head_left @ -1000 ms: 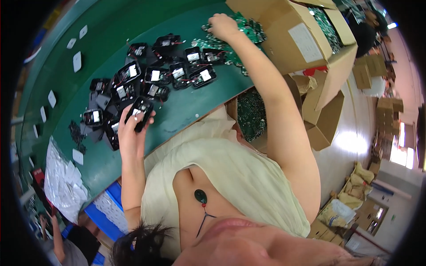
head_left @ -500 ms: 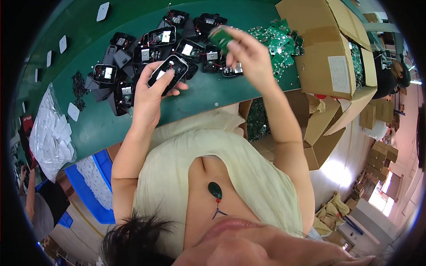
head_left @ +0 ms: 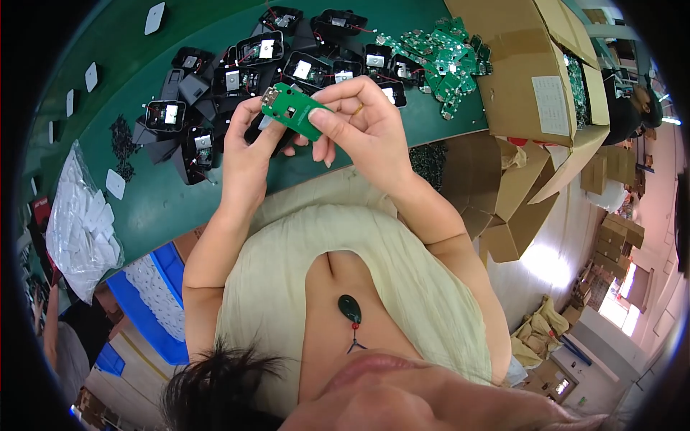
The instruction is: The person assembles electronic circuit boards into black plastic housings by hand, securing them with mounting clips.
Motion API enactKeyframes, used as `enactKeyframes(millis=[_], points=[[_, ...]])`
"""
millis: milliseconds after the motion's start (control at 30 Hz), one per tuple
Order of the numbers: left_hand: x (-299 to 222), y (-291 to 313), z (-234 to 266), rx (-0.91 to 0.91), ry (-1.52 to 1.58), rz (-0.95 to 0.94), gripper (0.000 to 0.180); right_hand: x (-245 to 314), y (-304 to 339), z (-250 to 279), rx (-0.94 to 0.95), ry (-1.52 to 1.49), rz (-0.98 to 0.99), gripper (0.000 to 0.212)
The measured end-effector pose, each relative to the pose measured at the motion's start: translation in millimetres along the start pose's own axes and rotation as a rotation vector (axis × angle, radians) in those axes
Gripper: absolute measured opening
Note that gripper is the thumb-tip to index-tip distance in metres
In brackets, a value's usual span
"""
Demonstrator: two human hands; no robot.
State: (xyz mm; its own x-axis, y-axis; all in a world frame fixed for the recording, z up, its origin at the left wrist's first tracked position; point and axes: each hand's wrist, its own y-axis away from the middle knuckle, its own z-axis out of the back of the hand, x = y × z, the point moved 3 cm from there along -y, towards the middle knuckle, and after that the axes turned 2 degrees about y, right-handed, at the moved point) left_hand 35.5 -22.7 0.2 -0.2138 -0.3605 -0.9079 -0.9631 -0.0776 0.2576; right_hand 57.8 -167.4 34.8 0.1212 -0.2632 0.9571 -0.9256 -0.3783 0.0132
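My right hand [head_left: 359, 126] pinches a green circuit board [head_left: 296, 109] by its near right corner, thumb on top. A metal connector sits at the board's far left end. My left hand [head_left: 248, 136] is closed around a black plastic housing [head_left: 263, 128], mostly hidden under the board and fingers. The board hovers over that housing; whether they touch I cannot tell. Just beyond both hands lie several open black housings [head_left: 302, 70] with wires and pale blocks inside. To their right spreads a heap of loose green circuit boards [head_left: 449, 68].
A cardboard box [head_left: 514, 68] with more boards stands at the table's right, an open carton [head_left: 503, 187] below it. On the left are small black parts [head_left: 123, 147], a clear bag of white pieces [head_left: 83, 223] and a blue bin [head_left: 169, 269]. White plates [head_left: 115, 184] lie along the left.
My right hand has come left and nearer from beside the board heap, bringing the circuit board over the housing. My left hand keeps its hold on the housing.
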Motion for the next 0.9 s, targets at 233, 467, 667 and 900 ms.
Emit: enactKeyframes(millis=[233,467,667,900], points=[[0,-1,3,0.032,0.071,0.108,0.021,5,0,15,-0.291,0.881,0.845,0.026],[-2,-1,-6,0.115,0.096,0.196,0.02,1,5,8,-0.251,1.175,1.25,0.031],[-7,3,-14,0.079,0.117,0.201,0.018,-2,2,4,-0.226,1.19,1.317,0.036],[-6,4,-15,0.093,0.103,0.19,0.018,-2,6,2,-0.225,1.229,1.239,0.03]])
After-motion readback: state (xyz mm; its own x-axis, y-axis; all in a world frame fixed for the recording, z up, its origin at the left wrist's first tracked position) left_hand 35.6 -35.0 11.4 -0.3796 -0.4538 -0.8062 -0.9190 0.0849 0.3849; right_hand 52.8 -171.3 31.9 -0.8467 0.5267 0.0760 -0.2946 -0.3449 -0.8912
